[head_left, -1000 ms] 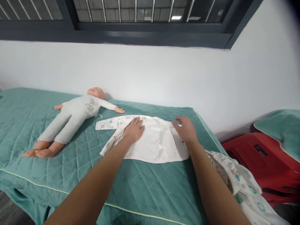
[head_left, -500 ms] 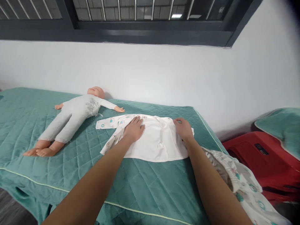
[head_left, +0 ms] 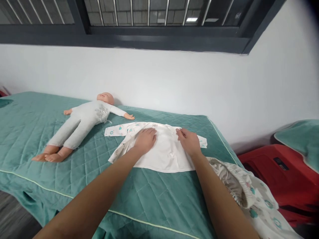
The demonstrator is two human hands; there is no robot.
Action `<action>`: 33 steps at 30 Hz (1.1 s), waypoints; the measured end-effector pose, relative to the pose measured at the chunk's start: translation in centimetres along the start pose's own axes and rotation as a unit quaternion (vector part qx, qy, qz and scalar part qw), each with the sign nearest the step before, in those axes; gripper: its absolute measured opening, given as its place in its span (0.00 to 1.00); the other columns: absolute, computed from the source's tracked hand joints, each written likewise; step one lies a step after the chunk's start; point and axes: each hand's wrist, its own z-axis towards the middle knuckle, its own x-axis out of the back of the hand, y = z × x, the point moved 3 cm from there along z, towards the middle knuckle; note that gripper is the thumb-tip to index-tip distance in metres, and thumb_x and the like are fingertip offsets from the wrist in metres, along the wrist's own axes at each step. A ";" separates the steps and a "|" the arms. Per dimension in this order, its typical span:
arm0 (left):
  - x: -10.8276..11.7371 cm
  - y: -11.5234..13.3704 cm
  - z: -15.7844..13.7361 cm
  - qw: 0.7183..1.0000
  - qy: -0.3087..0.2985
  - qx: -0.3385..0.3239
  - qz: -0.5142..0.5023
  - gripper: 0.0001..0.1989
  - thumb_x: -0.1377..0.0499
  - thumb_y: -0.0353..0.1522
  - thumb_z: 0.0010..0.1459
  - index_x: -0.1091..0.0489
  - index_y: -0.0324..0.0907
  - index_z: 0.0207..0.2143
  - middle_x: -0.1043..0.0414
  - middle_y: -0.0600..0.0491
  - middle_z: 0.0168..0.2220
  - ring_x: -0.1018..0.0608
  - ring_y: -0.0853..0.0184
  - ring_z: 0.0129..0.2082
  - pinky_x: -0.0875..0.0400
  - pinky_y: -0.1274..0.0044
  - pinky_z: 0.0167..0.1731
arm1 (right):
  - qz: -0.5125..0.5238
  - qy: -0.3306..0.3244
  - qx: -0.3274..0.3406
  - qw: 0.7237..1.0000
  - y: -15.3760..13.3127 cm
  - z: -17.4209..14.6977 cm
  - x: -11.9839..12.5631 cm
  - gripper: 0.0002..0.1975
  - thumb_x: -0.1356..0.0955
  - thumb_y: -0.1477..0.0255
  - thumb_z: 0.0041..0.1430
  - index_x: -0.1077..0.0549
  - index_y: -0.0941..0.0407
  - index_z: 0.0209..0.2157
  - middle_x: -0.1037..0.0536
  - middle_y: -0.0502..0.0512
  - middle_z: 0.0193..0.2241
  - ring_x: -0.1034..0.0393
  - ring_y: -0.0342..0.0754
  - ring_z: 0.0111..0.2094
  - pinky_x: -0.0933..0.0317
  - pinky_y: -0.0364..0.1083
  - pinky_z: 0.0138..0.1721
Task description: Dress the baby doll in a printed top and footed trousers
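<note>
A small white baby shirt with a printed sleeve lies spread on the green quilted bed cover, its plain inner side showing. My left hand rests flat on the shirt's left half, fingers stretched toward the collar. On the right, my right hand pinches the fabric near the collar between thumb and fingers. The far right cuff sticks out beyond that hand. To the left, a baby doll in a white bodysuit lies on its back, one arm reaching toward the shirt.
Printed baby trousers lie bunched at the bed's right edge, partly behind my right forearm. A red plastic object stands beyond them with a green cloth on top. The quilted cover runs up to the white wall.
My right hand has shifted left along the collar, uncovering more of the right sleeve. The left hand stays on the shirt. The view has turned slightly.
</note>
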 end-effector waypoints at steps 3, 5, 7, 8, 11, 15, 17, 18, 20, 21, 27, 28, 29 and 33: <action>-0.4 3.1 -0.9 0.997 -0.029 -0.071 -0.015 0.21 0.55 0.35 0.67 0.34 0.41 0.57 0.35 0.49 0.62 0.35 0.63 0.63 0.45 0.66 0.65 | 0.065 0.021 -0.012 0.998 0.6 0.1 0.2 0.23 0.42 0.54 0.65 0.27 0.53 0.27 0.22 0.50 0.24 0.30 0.46 0.29 0.43 0.43 0.33; -1.1 5.5 -1.4 0.992 -0.054 -0.111 -0.029 0.22 0.57 0.36 0.68 0.36 0.41 0.58 0.39 0.50 0.65 0.39 0.61 0.65 0.48 0.61 0.65 | 0.086 0.039 -0.015 0.995 1.0 0.3 0.4 0.23 0.41 0.55 0.64 0.26 0.54 0.26 0.23 0.50 0.23 0.30 0.46 0.29 0.43 0.43 0.34; -1.7 7.5 -1.7 0.989 -0.067 -0.123 -0.037 0.23 0.59 0.37 0.68 0.35 0.40 0.58 0.41 0.48 0.65 0.40 0.58 0.66 0.48 0.58 0.65 | 0.096 0.042 -0.022 0.994 1.4 0.4 0.4 0.22 0.41 0.55 0.64 0.26 0.54 0.27 0.23 0.50 0.22 0.30 0.46 0.28 0.43 0.43 0.34; -1.9 8.3 -2.0 0.988 -0.070 -0.128 -0.041 0.23 0.60 0.38 0.69 0.35 0.40 0.58 0.40 0.48 0.65 0.41 0.57 0.66 0.48 0.58 0.65 | 0.100 0.039 -0.026 0.994 1.5 0.5 0.4 0.22 0.40 0.55 0.64 0.26 0.54 0.27 0.23 0.50 0.22 0.30 0.46 0.28 0.43 0.43 0.34; -1.9 9.7 -3.2 0.986 -0.068 -0.141 -0.060 0.23 0.61 0.36 0.69 0.35 0.39 0.57 0.37 0.46 0.63 0.40 0.59 0.66 0.47 0.61 0.65 | 0.111 0.027 -0.036 0.993 1.8 0.4 0.2 0.22 0.40 0.55 0.63 0.26 0.54 0.28 0.23 0.50 0.22 0.30 0.47 0.29 0.43 0.44 0.34; -0.6 10.1 -6.0 0.985 -0.041 -0.133 -0.098 0.21 0.59 0.36 0.70 0.36 0.41 0.57 0.36 0.50 0.62 0.37 0.62 0.64 0.47 0.64 0.65 | 0.118 0.021 -0.032 0.992 1.9 0.4 -0.1 0.21 0.40 0.55 0.63 0.25 0.54 0.27 0.24 0.49 0.22 0.31 0.47 0.28 0.44 0.44 0.33; 0.3 10.2 -7.5 0.985 -0.028 -0.131 -0.110 0.20 0.55 0.38 0.69 0.37 0.42 0.58 0.34 0.50 0.60 0.35 0.61 0.61 0.46 0.64 0.64 | 0.113 0.017 -0.033 0.993 2.0 0.4 -0.2 0.21 0.40 0.55 0.63 0.25 0.53 0.27 0.24 0.48 0.21 0.31 0.47 0.28 0.45 0.44 0.33; 0.7 10.3 -8.1 0.985 -0.022 -0.127 -0.111 0.19 0.53 0.38 0.68 0.37 0.42 0.58 0.33 0.50 0.59 0.34 0.61 0.59 0.44 0.64 0.62 | 0.110 0.015 -0.035 0.993 2.0 0.5 -0.3 0.21 0.40 0.55 0.63 0.26 0.53 0.27 0.24 0.48 0.21 0.31 0.47 0.28 0.46 0.44 0.32; 1.4 10.4 -9.2 0.988 -0.016 -0.113 -0.108 0.19 0.48 0.37 0.65 0.37 0.43 0.57 0.31 0.49 0.56 0.32 0.60 0.55 0.38 0.64 0.57 | 0.110 0.014 -0.041 0.993 2.1 0.5 -0.3 0.21 0.39 0.55 0.62 0.26 0.53 0.27 0.24 0.48 0.21 0.32 0.46 0.27 0.46 0.44 0.32; 1.7 10.5 -9.6 0.989 -0.015 -0.107 -0.105 0.19 0.46 0.36 0.64 0.37 0.44 0.57 0.31 0.49 0.54 0.32 0.59 0.54 0.37 0.64 0.54 | 0.111 0.013 -0.042 0.993 2.0 0.5 -0.3 0.21 0.39 0.55 0.62 0.26 0.53 0.27 0.24 0.48 0.21 0.32 0.46 0.27 0.46 0.44 0.32; 2.1 11.2 -9.8 0.991 -0.026 -0.107 -0.075 0.14 0.43 0.34 0.60 0.32 0.45 0.48 0.31 0.50 0.47 0.31 0.59 0.48 0.36 0.63 0.47 | 0.118 0.003 -0.034 0.992 1.7 0.5 -0.5 0.21 0.39 0.56 0.62 0.25 0.54 0.27 0.24 0.49 0.22 0.31 0.46 0.28 0.45 0.44 0.32; 2.0 11.4 -9.7 0.992 -0.026 -0.109 -0.059 0.11 0.44 0.33 0.61 0.31 0.44 0.46 0.31 0.50 0.45 0.31 0.59 0.47 0.36 0.64 0.46 | 0.117 0.002 -0.033 0.993 1.6 0.5 -0.5 0.21 0.39 0.56 0.62 0.25 0.54 0.27 0.24 0.49 0.22 0.31 0.46 0.28 0.45 0.44 0.32; 1.8 11.6 -9.4 0.993 -0.028 -0.110 -0.041 0.09 0.46 0.32 0.61 0.30 0.43 0.44 0.31 0.49 0.44 0.30 0.59 0.46 0.35 0.64 0.45 | 0.116 0.002 -0.032 0.993 1.6 0.5 -0.5 0.20 0.39 0.56 0.62 0.25 0.54 0.27 0.24 0.49 0.22 0.31 0.46 0.28 0.45 0.44 0.32; 1.3 12.3 -8.8 0.995 -0.029 -0.098 0.005 0.07 0.48 0.31 0.63 0.30 0.42 0.38 0.31 0.49 0.41 0.30 0.58 0.43 0.35 0.65 0.39 | 0.111 0.002 -0.027 0.993 1.5 0.5 -0.5 0.20 0.39 0.56 0.62 0.25 0.54 0.27 0.25 0.49 0.21 0.31 0.46 0.27 0.45 0.44 0.32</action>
